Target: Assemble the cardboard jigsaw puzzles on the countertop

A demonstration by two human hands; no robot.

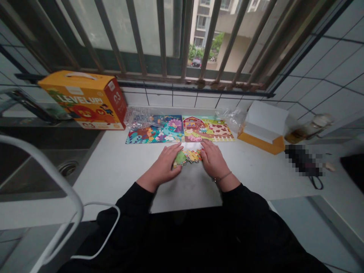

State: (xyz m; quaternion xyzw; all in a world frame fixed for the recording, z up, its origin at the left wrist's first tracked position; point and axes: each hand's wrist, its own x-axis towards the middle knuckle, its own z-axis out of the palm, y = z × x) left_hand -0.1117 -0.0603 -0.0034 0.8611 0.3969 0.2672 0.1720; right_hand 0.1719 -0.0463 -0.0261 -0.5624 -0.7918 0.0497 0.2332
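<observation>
Long black sleeves (246, 206) are worn with a thin bracelet (227, 174) around the right wrist (228, 182).

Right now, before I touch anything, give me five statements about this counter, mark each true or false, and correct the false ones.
1. Both the left hand and the right hand touch the puzzle pieces. True.
2. The LEVEL UP! box stands right of the farm picture. False: it stands to its left.
3. The smaller yellow box is open. True.
4. The bracelet is on the left wrist. False: it is on the right wrist.
5. The farm picture lies beside the blue picture. True.
</observation>
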